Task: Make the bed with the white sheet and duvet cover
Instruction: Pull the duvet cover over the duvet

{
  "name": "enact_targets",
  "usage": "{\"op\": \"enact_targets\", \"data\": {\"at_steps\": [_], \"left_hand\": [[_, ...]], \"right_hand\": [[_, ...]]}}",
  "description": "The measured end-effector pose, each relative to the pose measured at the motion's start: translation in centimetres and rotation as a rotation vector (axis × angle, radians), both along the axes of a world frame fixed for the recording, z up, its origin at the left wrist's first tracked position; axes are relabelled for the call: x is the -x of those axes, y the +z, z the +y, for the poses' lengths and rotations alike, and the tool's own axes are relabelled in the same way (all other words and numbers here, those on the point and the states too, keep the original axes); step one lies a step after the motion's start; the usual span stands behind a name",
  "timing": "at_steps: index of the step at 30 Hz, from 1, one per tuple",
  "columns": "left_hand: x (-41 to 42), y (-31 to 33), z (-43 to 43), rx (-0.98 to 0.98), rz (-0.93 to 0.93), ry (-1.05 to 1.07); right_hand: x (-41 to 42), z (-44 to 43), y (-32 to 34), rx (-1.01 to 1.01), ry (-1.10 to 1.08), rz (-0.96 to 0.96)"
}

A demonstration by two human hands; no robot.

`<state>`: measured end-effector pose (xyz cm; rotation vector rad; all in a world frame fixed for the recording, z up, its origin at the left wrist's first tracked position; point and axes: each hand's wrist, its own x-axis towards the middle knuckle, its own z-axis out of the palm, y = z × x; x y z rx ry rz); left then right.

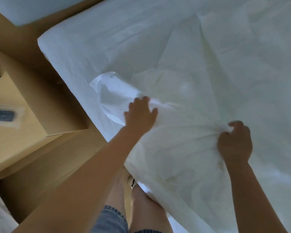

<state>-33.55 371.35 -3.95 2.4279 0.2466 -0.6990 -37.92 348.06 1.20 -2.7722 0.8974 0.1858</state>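
The bed fills the right and top of the view, with a white sheet (94, 39) stretched flat over the mattress. A rumpled white duvet cover (200, 81) lies on top, bunched toward the near edge. My left hand (139, 115) rests flat on a raised fold of the duvet cover, fingers spread. My right hand (234, 142) grips a bunched handful of the same fabric near the bed's side. The near edge of the cover hangs over the mattress side by my legs.
A light wooden bedside table (32, 118) stands left of the bed, with a dark flat object in clear plastic (3, 115) on its top. A wooden headboard panel (12, 39) runs along the upper left. My legs stand close against the bed.
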Motion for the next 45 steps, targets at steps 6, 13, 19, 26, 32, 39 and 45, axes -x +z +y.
{"op": "enact_targets", "data": {"at_steps": [6,13,19,26,32,39,45], "left_hand": [[1.5,-3.5,1.3,0.058,0.102,0.066],[1.1,-2.3,1.1,-0.018,-0.171,-0.100],[1.9,-0.3,-1.3,0.192,-0.235,-0.351],[-1.2,-4.3,3.2,0.181,0.126,0.350],[0.0,-5.8,3.1,0.343,0.272,0.577],[3.2,-5.1,3.1,0.381,0.235,0.550],[6.9,0.5,0.8,0.401,0.003,0.134]], "right_hand": [[-5.6,9.3,-2.3,0.020,0.527,0.134],[-5.5,8.1,-6.0,-0.172,0.463,0.218],[-4.2,0.2,-3.0,-0.145,-0.151,-0.047],[-6.6,4.7,-2.7,0.047,0.169,0.060],[-8.5,14.0,-4.8,-0.102,0.806,0.251],[-7.6,13.8,-7.5,-0.110,0.937,0.423],[-6.8,12.2,-6.3,-0.309,0.865,0.275]]}}
